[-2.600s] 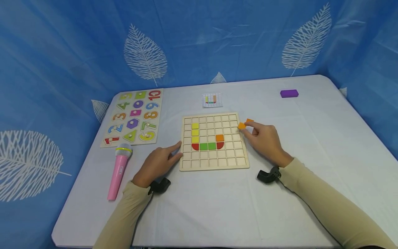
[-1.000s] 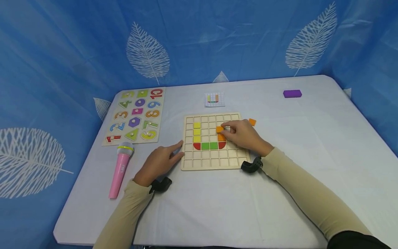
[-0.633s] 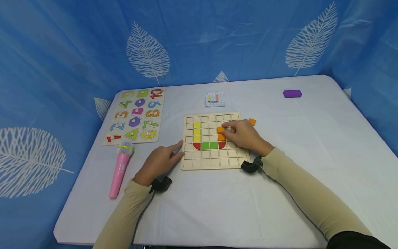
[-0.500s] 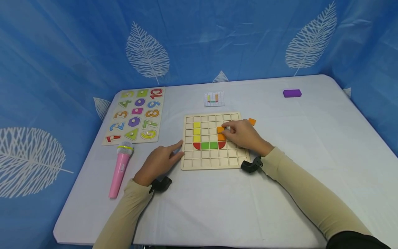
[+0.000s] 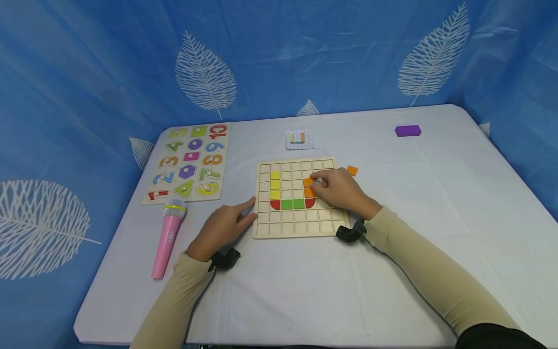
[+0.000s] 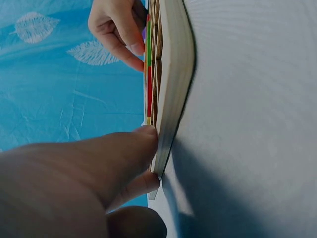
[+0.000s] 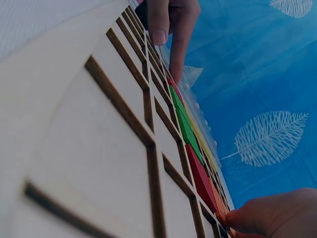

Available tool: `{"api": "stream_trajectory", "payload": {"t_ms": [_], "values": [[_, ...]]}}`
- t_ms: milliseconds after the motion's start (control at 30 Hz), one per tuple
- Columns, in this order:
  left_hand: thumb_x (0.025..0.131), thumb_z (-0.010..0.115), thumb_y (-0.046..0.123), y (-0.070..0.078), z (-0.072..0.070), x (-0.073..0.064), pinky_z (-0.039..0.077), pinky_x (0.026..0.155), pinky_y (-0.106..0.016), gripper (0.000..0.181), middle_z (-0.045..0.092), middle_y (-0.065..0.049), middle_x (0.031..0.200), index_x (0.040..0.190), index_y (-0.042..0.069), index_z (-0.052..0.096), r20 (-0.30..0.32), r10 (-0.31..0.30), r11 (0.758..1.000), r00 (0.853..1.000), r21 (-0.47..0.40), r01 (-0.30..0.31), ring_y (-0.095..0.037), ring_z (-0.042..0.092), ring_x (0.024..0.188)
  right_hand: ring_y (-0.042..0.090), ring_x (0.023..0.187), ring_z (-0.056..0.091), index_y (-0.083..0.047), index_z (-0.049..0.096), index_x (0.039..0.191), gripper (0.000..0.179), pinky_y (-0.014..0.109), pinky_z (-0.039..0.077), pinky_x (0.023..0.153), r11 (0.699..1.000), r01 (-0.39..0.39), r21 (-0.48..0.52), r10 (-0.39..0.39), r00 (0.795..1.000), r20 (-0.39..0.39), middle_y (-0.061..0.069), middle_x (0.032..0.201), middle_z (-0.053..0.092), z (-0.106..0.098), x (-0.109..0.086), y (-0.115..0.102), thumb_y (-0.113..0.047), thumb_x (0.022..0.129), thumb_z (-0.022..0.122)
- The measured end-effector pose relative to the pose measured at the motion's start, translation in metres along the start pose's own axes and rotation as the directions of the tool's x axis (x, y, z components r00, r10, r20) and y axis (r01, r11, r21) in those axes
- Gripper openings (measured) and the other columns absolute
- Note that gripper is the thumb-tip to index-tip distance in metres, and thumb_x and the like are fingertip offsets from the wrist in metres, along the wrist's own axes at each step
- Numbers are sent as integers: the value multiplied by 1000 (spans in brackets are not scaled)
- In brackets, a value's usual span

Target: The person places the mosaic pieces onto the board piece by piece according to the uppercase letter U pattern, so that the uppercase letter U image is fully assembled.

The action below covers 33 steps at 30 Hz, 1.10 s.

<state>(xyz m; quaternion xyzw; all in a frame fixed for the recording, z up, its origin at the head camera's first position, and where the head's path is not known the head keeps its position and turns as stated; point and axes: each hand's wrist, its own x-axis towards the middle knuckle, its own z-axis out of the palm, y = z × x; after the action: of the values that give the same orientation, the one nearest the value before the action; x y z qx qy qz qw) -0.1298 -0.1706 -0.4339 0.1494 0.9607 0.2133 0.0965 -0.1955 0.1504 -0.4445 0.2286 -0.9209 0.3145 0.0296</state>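
A wooden grid board (image 5: 279, 229) lies mid-table in the head view. On it sit a column of yellow tiles (image 5: 274, 184), two green tiles (image 5: 292, 204) between red rounded tiles (image 5: 275, 205), and an orange tile above the right red one. My right hand (image 5: 341, 190) pinches another orange square tile (image 5: 308, 182) at the cell directly above that orange one. My left hand (image 5: 222, 228) touches the board's left edge with thumb and index fingertip; the left wrist view shows the thumb (image 6: 124, 146) against the rim.
A loose orange tile (image 5: 352, 170) lies off the board's right edge. Behind the board is a small pattern card (image 5: 299, 139). A number puzzle (image 5: 187, 162) and a pink microphone (image 5: 167, 242) lie on the left, a purple block (image 5: 408, 131) at the back right.
My right hand has carried an orange tile leftward from beside the board to the cell above the first orange tile, where it has come down a little. My left hand has stayed put.
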Motion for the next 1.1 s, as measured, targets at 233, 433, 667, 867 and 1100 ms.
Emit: {"api": "stream_trajectory", "payload": {"t_ms": [233, 433, 667, 867, 1100], "values": [[102, 64, 37, -1, -1, 0, 37, 52, -31, 57, 50, 2, 56, 153, 14, 49, -6, 0, 1000, 1000, -3, 0, -14, 48, 51, 14, 45, 39, -8, 75, 121, 30, 31, 32, 50, 999, -14, 37, 15, 999, -29, -3, 55, 48, 2, 0, 0, -25, 97, 68], [102, 64, 37, 0, -1, -2, 36, 51, -31, 56, 47, 2, 55, 152, 15, 50, -10, -3, 1000, 1000, -3, 2, -14, 45, 50, 15, 46, 42, -12, 77, 117, 25, 31, 33, 50, 994, -6, 109, 15, 996, -85, -4, 54, 48, 4, -3, 7, -24, 98, 69], [102, 64, 37, 2, -2, -1, 37, 52, -31, 57, 48, 1, 55, 153, 16, 49, 2, -16, 1000, 1000, -6, 16, -14, 47, 50, 16, 47, 41, -10, 79, 113, 21, 46, 42, 74, 993, 26, 112, -5, 982, -189, -4, 54, 47, -2, -10, 13, -21, 97, 71], [102, 65, 37, 2, -1, -1, 37, 52, -31, 57, 48, 1, 55, 153, 15, 50, -1, -5, 1000, 1000, 12, 5, -14, 47, 50, 15, 50, 41, -8, 79, 112, 20, 31, 33, 54, 995, -9, 102, 35, 967, -253, -3, 56, 48, -10, -18, 23, -16, 96, 71], [101, 65, 37, 1, -1, -1, 38, 52, -30, 57, 49, 1, 55, 152, 16, 50, -1, -6, 1000, 1000, 16, 7, -14, 49, 51, 16, 51, 42, -7, 78, 113, 21, 30, 33, 54, 997, -41, 61, 57, 958, -281, -2, 58, 50, -17, -26, 35, -18, 97, 71]]}}
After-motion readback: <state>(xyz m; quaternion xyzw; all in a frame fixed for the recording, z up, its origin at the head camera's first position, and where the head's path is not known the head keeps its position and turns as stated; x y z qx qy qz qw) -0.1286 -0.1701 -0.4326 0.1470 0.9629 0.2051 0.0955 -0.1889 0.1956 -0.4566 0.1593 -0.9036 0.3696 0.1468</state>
